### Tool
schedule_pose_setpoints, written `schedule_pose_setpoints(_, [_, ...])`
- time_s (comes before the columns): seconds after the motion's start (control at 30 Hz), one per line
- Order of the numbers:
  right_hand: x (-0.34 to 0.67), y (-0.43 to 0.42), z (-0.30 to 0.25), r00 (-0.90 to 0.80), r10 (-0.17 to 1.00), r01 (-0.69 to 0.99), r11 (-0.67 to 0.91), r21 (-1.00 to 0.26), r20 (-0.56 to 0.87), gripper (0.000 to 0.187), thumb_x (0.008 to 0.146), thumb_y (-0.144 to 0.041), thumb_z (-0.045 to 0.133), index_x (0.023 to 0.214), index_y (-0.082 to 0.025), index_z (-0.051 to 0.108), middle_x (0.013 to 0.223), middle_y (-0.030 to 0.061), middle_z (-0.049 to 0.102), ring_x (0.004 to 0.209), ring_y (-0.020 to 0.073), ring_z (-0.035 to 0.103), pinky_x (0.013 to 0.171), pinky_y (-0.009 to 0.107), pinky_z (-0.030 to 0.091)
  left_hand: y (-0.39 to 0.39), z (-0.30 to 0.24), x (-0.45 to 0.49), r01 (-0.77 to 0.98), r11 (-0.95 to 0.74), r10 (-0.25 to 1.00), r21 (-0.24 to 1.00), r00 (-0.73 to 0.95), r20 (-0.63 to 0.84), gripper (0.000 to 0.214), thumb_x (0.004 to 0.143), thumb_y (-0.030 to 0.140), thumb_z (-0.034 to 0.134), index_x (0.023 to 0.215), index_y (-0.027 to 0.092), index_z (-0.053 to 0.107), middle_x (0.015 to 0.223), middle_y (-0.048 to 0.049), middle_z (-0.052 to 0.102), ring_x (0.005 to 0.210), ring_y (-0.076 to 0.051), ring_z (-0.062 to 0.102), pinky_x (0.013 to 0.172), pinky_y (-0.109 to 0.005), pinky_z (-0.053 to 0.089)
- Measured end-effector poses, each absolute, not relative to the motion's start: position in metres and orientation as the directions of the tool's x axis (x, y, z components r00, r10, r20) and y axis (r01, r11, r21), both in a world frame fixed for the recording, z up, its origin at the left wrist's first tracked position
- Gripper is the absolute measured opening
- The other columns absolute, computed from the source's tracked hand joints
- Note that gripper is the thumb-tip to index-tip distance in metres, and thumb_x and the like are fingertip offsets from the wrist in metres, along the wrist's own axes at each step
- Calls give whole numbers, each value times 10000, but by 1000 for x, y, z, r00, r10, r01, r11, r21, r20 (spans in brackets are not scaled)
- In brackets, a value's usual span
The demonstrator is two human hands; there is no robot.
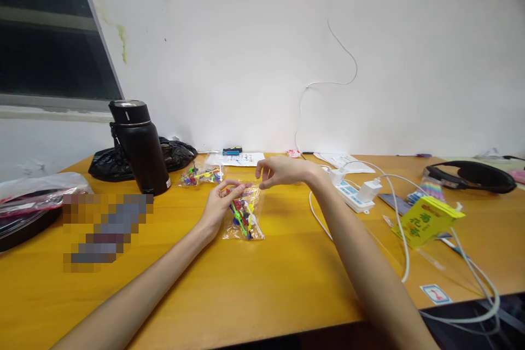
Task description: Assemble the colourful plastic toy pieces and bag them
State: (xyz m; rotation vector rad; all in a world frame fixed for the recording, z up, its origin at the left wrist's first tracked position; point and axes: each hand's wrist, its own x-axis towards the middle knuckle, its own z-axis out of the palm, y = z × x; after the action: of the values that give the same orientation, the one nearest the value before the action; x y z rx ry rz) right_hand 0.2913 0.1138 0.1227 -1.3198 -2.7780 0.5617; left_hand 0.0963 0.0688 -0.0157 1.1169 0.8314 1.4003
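Observation:
My left hand (221,205) pinches the upper edge of a clear plastic bag (247,219) of small colourful plastic pieces, in green, red, yellow, white and blue. Their exact kind is too small to tell. The bag lies on the table in front of me. Just above and to the right of its top edge, my right hand (281,171) hovers with bent fingers held apart and nothing visible in them. A second clear bag (202,174) of similar pieces rests farther back on the left.
A black bottle (141,147) stands at left before a black plastic bag (180,153). Behind lies a screwdriver (232,151). A white power strip (355,198) with cables, a yellow packet (429,221) and a black headband-like item (471,176) occupy the right of the table (266,290).

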Motion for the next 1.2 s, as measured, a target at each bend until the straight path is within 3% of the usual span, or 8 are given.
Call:
schedule_pose_setpoints(0.13, [308,112,94,-667,745,628,554,-546,-12,146,869,-302,645,944,-177,654,836,45,720,777,162,659,686,276,477,70,-19,97,-371,-125,987,920,52,155,381,737,448,823,932,195,616,1099,-88,762,949,-220,721,765,-296,527])
schedule_pose_setpoints(0.3, [315,100,38,-545,823,415,431,-801,161,256,918,-448,604,959,-195,603,926,61,698,867,174,658,825,330,525,71,-26,99,-275,-115,987,955,81,142,365,737,471,815,887,187,642,831,-26,751,719,-161,693,610,-228,466])
schedule_pose_setpoints(0.4, [312,104,13,-493,848,312,380,-871,193,272,905,-470,621,974,-209,591,924,49,678,870,171,651,832,333,530,71,-25,97,-302,-100,980,948,135,147,367,744,466,812,891,196,612,941,-57,774,829,-207,734,696,-269,510])
schedule_pose_setpoints(0.53, [307,110,-2,-451,861,244,372,-895,235,263,893,-465,630,941,-213,571,973,58,670,910,178,652,853,331,532,73,-23,93,-343,-89,971,935,180,158,446,753,434,812,1072,226,581,1194,-117,741,995,-266,741,815,-341,538])
schedule_pose_setpoints(0.63, [306,108,-3,-414,878,238,359,-903,240,276,887,-427,636,1063,-242,533,955,47,688,932,193,665,899,352,525,75,-25,90,-363,-93,966,927,193,173,540,754,401,815,1195,257,537,1271,-124,707,999,-281,747,848,-364,541])
schedule_pose_setpoints(0.8, [307,106,-1,-427,864,168,364,-916,265,255,890,-381,639,1079,-235,550,913,37,694,922,188,668,877,329,514,77,-28,89,-375,-96,963,922,201,181,443,758,397,803,1079,225,550,1361,-136,648,976,-286,751,790,-341,555])
schedule_pose_setpoints(1.03, [306,113,-11,-393,878,116,341,-933,272,233,882,-404,642,1007,-210,609,897,41,713,862,178,663,796,308,513,77,-25,87,-337,-65,968,939,208,141,364,801,429,762,1050,241,575,1344,-97,664,962,-240,752,663,-244,531])
schedule_pose_setpoints(1.2, [304,112,-13,-358,878,117,379,-918,317,247,879,-410,644,1003,-197,633,799,24,713,797,175,666,754,299,496,83,-29,85,-255,-80,985,964,126,115,396,765,452,787,1019,219,593,1102,-94,762,833,-217,750,626,-243,534])
